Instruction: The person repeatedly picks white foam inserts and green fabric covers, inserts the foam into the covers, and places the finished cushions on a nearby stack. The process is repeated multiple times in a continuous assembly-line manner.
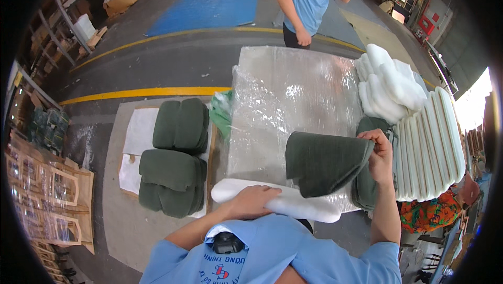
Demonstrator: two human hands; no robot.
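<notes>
My right hand [378,153] pinches the upper right edge of a dark green fabric cover [327,161] and holds it up over the table's near right part. The cover hangs loosely, its left end free. My left hand [254,200] lies over the top edge of a white cushion pad [309,205], gripping it between my body and the table's near edge. Part of that pad is hidden beneath the hand and fingers. Beside my right wrist, more dark green covers [364,189] sit stacked at the table's right side.
Plastic film wraps the table [293,100]. A row of upright white pads [429,147] and a heap of white padding [387,82] stand to the right. Green cushion stacks [173,179] lie at left, wooden frames [52,195] beyond. A person [309,6] stands across the table.
</notes>
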